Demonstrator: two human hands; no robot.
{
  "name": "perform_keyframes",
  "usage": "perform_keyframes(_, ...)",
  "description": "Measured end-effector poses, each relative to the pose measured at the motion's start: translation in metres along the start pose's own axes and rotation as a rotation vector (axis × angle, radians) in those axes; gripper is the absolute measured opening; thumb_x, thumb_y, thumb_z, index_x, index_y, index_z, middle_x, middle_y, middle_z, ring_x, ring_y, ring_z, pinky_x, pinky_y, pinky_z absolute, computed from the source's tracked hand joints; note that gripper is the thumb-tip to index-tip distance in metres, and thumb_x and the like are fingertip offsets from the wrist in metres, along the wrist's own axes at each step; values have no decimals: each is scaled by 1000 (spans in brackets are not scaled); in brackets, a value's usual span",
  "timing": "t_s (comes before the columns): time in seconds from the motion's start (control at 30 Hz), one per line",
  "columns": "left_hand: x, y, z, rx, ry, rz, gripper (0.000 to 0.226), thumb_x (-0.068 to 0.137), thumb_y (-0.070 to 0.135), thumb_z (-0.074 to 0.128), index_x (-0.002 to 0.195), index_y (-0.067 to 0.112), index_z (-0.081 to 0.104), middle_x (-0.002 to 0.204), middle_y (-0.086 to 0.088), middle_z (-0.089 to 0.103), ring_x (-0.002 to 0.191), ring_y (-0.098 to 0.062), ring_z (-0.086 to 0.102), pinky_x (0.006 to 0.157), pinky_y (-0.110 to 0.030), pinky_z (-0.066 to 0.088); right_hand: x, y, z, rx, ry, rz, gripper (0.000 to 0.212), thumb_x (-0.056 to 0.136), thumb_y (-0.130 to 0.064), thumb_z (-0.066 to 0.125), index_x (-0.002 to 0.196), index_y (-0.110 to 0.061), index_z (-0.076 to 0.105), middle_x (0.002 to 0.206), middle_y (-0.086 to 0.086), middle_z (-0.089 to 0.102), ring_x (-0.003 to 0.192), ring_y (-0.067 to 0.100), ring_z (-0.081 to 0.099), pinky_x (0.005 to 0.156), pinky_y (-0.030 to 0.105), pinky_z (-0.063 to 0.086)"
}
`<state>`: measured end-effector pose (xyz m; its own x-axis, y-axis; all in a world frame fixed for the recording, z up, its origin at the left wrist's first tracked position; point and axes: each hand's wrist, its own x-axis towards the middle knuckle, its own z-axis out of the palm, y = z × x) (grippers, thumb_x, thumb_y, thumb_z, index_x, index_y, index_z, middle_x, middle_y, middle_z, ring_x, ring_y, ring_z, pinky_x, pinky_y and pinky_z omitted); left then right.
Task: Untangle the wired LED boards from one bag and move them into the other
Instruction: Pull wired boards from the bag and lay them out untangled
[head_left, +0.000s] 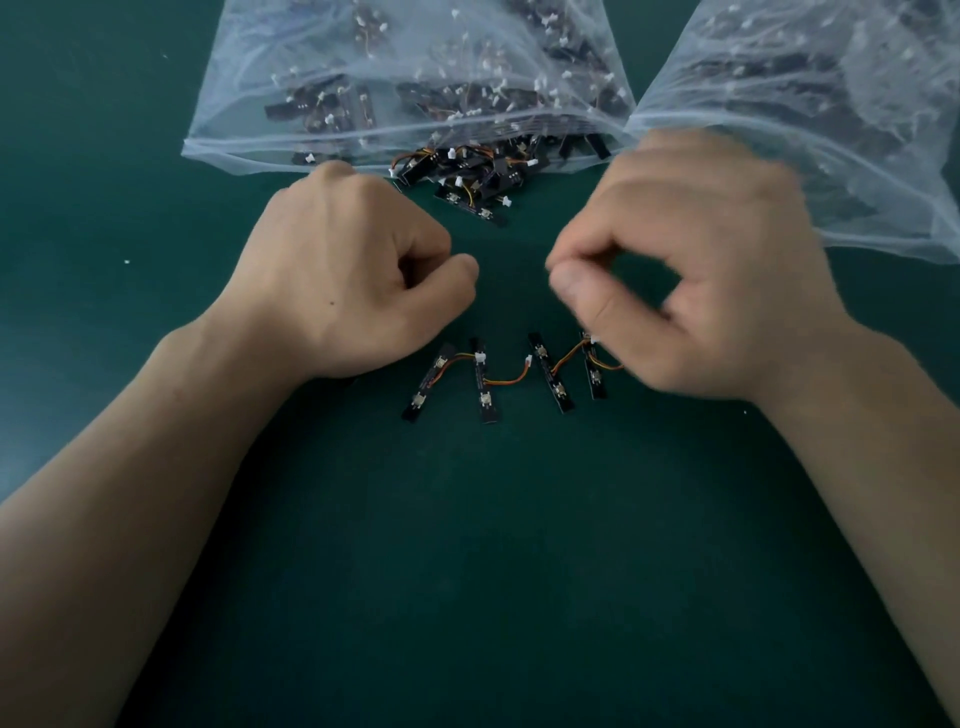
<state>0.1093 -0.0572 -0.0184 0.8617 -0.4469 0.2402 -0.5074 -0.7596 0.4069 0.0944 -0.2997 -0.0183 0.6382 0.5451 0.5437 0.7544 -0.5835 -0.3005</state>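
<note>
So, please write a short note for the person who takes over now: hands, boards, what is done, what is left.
Left hand: loose fist, holds nothing visible.
Right hand: fingers pinched, blurred; contents unclear.
Chain of four wired boards lies untangled on the green mat.
Tangled pile spills from the left bag.
Right bag already holds boards.
Left: move the chain over, then untangle the pile.
</note>
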Motion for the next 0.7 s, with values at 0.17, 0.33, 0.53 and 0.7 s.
perform_keyframes(0.17,4,-6,5,-222,154,-123,38,91,26,58,58,9,61,48,-7,46,49,-25,44,48,-36,35,1,-30,16,-59,-83,-91,23,101,-23,63,85,-13,76,78,4,66,73,31,56,71,44,40)
perform_keyframes(0.33,7,-8,4,-327,166,-154,38,99,27,60,63,21,68,56,0,58,47,-8,44,47,-23,33,5,-48,30,-73,-126,65,34,99,-46,67,87,-16,78,80,1,63,79,24,52,73,37,36)
perform_keyframes(0.53,7,-4,5,-288,149,-154,50,100,27,60,51,28,46,47,3,48,45,-14,39,46,-18,25,5,-58,39,-157,-171,138,46,89,-63,69,89,-17,78,87,1,62,88,24,53,81,37,37)
perform_keyframes(0.7,6,-5,6,-251,139,-131,48,100,27,59,55,12,51,49,-11,50,50,-28,44,45,-30,30,4,-60,39,-151,-199,166,38,87,-57,70,92,-20,78,89,-2,61,90,23,52,82,38,38)
